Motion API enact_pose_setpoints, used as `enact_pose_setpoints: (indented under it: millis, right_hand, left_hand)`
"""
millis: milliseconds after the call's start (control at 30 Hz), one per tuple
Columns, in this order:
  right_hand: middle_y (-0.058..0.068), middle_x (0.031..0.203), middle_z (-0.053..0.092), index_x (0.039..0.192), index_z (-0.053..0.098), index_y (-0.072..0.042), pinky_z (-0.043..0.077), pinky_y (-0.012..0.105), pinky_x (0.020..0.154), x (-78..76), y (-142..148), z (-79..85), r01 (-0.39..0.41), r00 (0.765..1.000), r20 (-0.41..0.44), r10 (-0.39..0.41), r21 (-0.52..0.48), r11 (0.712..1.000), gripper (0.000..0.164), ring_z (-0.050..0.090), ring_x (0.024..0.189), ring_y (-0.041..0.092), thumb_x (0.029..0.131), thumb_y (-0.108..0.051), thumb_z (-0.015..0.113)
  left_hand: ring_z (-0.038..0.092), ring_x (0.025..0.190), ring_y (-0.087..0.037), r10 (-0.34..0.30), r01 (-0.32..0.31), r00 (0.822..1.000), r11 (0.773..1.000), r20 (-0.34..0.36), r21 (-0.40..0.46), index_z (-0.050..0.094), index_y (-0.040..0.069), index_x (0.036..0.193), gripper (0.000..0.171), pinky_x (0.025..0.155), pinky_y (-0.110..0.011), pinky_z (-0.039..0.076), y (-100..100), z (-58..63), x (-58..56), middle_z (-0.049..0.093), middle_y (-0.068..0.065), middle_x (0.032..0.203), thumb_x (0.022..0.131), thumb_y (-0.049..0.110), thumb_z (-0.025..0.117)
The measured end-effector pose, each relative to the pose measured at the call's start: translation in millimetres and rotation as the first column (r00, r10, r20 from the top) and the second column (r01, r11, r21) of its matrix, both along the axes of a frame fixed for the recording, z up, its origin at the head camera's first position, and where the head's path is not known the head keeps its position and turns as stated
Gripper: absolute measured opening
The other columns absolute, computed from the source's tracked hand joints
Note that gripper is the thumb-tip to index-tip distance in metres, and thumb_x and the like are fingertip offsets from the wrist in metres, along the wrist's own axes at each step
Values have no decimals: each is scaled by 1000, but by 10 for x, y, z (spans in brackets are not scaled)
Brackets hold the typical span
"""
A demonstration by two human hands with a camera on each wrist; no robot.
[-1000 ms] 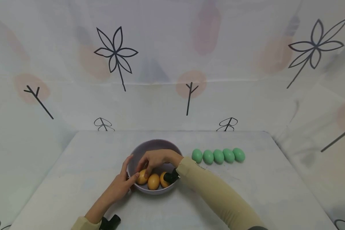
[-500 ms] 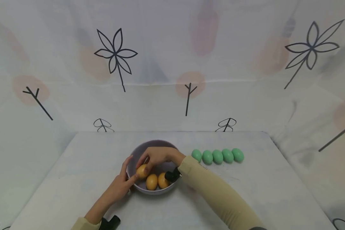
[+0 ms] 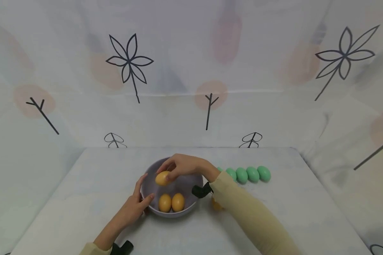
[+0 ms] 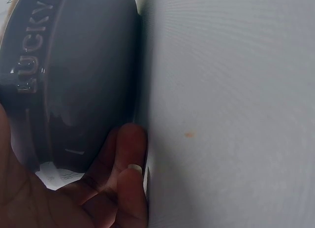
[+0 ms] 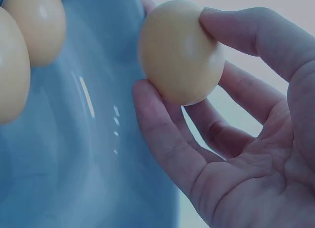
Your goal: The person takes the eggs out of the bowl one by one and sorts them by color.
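Note:
A yellow-orange egg (image 3: 162, 178) is pinched by my right hand (image 3: 187, 165), raised over the grey-purple bowl (image 3: 189, 184). The right wrist view shows the thumb on one side of this egg (image 5: 177, 48) and the fingertips on the other. Two more yellow-orange eggs (image 3: 165, 203) lie side by side in the bowl's near part. My left hand (image 3: 134, 205) grips the bowl's left side, thumb at the rim. In the left wrist view its fingers (image 4: 130, 144) curl low against the bowl's outer wall (image 4: 93, 70), which carries raised letters.
On the white table (image 3: 274, 212), several green eggs (image 3: 242, 175) stand in a row right of the bowl, the leftmost partly behind my right wrist. Another yellow-orange egg (image 3: 216, 205) sits on the table, partly hidden by the right sleeve (image 3: 249, 209). A patterned cloth (image 3: 175, 117) rises behind.
My right hand has lifted the pinched egg up from the bowl's bottom, moving away and slightly right. The other two eggs have shifted a little. The left hand has stayed on the bowl.

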State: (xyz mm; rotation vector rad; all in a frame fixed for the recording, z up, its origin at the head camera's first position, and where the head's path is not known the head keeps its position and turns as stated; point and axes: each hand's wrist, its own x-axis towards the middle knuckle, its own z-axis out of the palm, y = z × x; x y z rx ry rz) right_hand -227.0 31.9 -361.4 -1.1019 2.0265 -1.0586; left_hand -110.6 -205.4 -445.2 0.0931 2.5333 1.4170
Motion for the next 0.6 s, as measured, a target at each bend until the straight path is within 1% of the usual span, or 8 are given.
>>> enact_pose_setpoints:
  millis: [100, 200, 300, 333, 433, 500, 600]
  right_hand:
    - [-9, 114, 68, 127, 68, -18, 49, 31, 89, 35, 118, 53, 19, 1000, -12, -19, -24, 1000, 37, 63, 108, 14, 91, -24, 70]
    - [-7, 117, 68, 130, 65, -18, 50, 33, 89, 81, 238, 84, 40, 999, 17, -39, -52, 998, 38, 64, 109, 15, 93, -24, 67]
    - [-3, 120, 65, 134, 62, -15, 52, 35, 87, 129, 372, 91, 62, 998, 26, -60, -71, 996, 39, 65, 106, 17, 96, -22, 64]
    - [-2, 121, 64, 134, 62, -15, 52, 35, 87, 148, 419, 95, 75, 997, 13, -74, -65, 995, 39, 65, 105, 17, 96, -23, 63]
    - [1, 122, 60, 134, 62, -15, 52, 36, 86, 201, 563, 85, 122, 992, 11, -122, -57, 991, 38, 64, 102, 18, 98, -24, 61]
    - [1, 123, 59, 133, 62, -16, 52, 36, 86, 238, 653, 73, 165, 986, 20, -164, -48, 985, 36, 63, 103, 18, 98, -25, 60]
    - [2, 124, 59, 133, 62, -17, 52, 37, 87, 296, 775, 46, 225, 973, 58, -222, -50, 973, 35, 63, 104, 20, 99, -26, 60]
  left_hand:
    - [51, 62, -20, -4, 4, 1000, 1000, -1, 8, 5, 36, 157, 77, 56, -31, 39, -2, -8, 0, 59, -8, 74, 101, 40, 56]
    - [51, 62, -20, -5, 5, 1000, 1000, -7, 11, 6, 36, 157, 77, 55, -31, 39, -6, -10, 4, 58, -8, 74, 101, 39, 57]
    - [51, 61, -20, -7, 7, 1000, 1000, -15, 9, 6, 36, 157, 77, 55, -31, 39, -7, -11, 7, 58, -8, 73, 100, 39, 57]
    - [51, 61, -20, -7, 7, 1000, 1000, -20, 7, 6, 35, 157, 77, 55, -31, 39, -6, -12, 7, 58, -8, 73, 100, 39, 57]
    - [51, 60, -20, -5, 5, 999, 1000, -32, 0, 6, 35, 158, 77, 55, -31, 39, -9, -17, 9, 58, -8, 73, 100, 40, 58]
    - [51, 60, -20, -4, 4, 999, 1000, -39, -3, 7, 35, 158, 78, 55, -30, 40, -11, -21, 8, 58, -8, 73, 100, 40, 58]
    - [51, 60, -20, -3, 3, 999, 1000, -48, -7, 7, 34, 158, 78, 55, -30, 40, -11, -24, 5, 58, -7, 74, 99, 40, 58]
